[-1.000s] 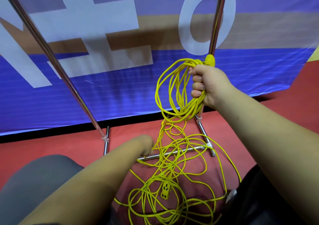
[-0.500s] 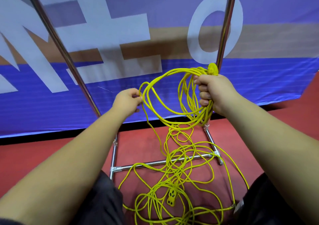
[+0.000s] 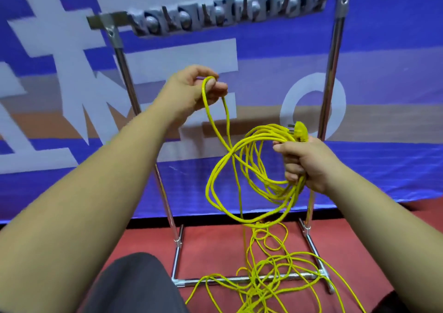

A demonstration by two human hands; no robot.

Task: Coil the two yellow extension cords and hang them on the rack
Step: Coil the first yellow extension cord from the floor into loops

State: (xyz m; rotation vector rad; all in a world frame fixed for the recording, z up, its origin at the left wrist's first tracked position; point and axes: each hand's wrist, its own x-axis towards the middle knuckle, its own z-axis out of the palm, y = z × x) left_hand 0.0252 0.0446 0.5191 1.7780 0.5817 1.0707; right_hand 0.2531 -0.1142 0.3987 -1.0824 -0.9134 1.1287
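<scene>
My right hand grips a bundle of coiled yellow cord loops, with the yellow plug sticking out above my fist. My left hand is raised to the left and pinches a strand of the same cord, which bends over my fingers and runs down to the coil. More loose yellow cord lies tangled on the red floor across the rack's base. The metal rack stands right in front of me, its top bar carrying a row of hooks.
A blue banner with large white letters hangs behind the rack. The rack's base bar lies on the red floor. My dark-trousered knee is at the bottom left.
My left hand has risen and pulled a strand of cord up and away from the coil. The view has tilted up, so the rack's top bar with hooks shows.
</scene>
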